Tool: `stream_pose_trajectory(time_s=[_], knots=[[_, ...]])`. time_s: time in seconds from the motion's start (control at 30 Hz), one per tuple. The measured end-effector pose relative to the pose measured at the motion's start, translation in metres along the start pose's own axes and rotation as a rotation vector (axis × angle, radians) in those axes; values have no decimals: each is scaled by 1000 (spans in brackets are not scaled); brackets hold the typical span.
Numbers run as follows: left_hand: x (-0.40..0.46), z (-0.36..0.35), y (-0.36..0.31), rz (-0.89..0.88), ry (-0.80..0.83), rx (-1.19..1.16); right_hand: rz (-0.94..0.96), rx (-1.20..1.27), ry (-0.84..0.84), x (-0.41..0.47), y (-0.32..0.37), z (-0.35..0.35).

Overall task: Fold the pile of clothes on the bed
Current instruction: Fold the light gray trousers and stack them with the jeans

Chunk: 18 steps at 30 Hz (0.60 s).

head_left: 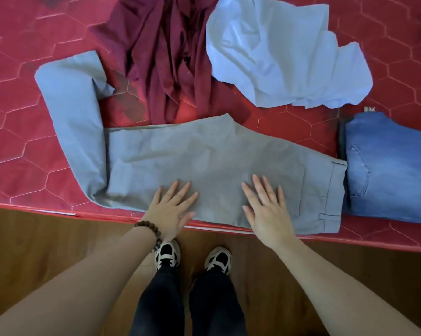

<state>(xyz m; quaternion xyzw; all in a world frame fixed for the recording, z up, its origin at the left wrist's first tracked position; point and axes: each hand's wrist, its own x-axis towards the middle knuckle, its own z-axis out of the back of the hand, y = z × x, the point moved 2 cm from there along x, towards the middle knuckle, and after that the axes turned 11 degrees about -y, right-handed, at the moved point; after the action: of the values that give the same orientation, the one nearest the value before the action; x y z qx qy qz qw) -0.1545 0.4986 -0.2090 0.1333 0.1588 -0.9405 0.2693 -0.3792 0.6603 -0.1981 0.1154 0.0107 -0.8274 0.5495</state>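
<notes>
Grey trousers point(204, 161) flat under both hands' straight fingers point(177, 190), near bed point(22, 117) edge.

red bed point(22, 117) with a pale hexagon stitch pattern; grey trousers point(204, 161); maroon garment point(165, 57); pale blue shirt point(277, 57); blue denim jeans point(393, 170); brown wood floor point(46, 243); dark brown bead bracelet point(151, 230); black-and-white shoes point(168, 254).

Four garments on one bed point(17, 122) — two trousers, two shirts.
</notes>
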Motion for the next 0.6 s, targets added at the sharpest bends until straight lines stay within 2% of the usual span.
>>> stream_pose_trajectory(time_s=[0.07,0.13,0.2,0.3,0.37,0.5,0.6], knots=[[-11,-20,9,56,44,73,9,-79,55,-4,-15,-19],[-24,-26,19,119,-5,129,-36,-120,49,-16,-36,-27],[-30,-25,22,210,15,101,-144,-144,39,-27,-48,-26],[-16,-12,8,333,-58,61,-310,-110,-6,-23,-38,-19],[9,-7,-11,277,-101,58,-302,-54,-67,-2,-20,-13],[92,-1,-60,31,-157,39,-70,-17,-154,62,10,-14],[156,4,-68,64,-192,85,-72,-27,-174,96,-1,-22]])
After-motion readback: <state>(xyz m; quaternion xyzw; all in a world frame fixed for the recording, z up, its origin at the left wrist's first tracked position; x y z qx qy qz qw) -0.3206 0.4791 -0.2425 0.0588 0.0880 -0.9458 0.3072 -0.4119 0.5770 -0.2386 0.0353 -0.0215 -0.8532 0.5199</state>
